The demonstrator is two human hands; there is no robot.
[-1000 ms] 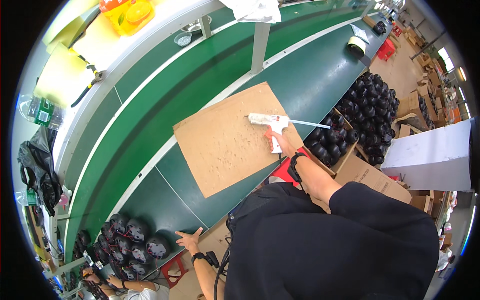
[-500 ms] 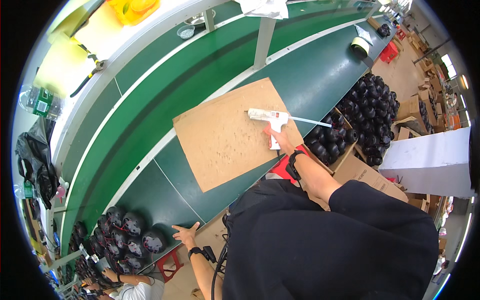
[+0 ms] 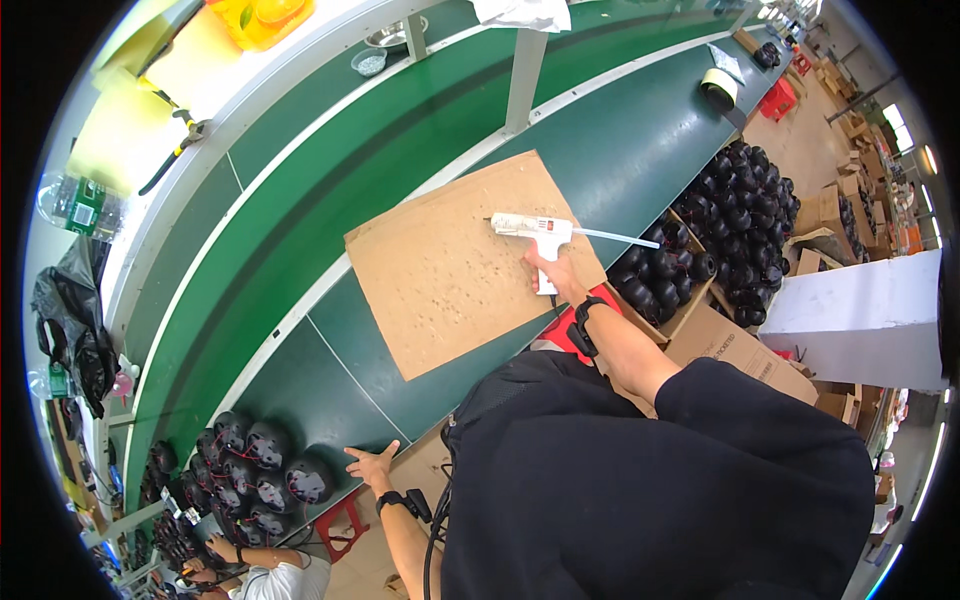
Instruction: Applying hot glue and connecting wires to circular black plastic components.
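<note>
My right hand is wrapped round the handle of a white glue gun, held above a flat sheet of brown cardboard. A long pale glue stick juts from the gun's rear, and its nozzle points left. Many small marks dot the cardboard. My left hand rests at the near edge of the green workbench, fingers spread and nothing in them. Nearest to it, on the left, stands a cluster of black round shells with red wires.
Black round parts are heaped in cartons at the right. A roll of tape lies on the far bench. Pliers and a plastic bottle are at the upper left. A co-worker's arm shows at the lower left.
The glue gun and my right hand have shifted very slightly left and up. My left hand stays at the bench edge. The co-worker's hands have moved a little.
</note>
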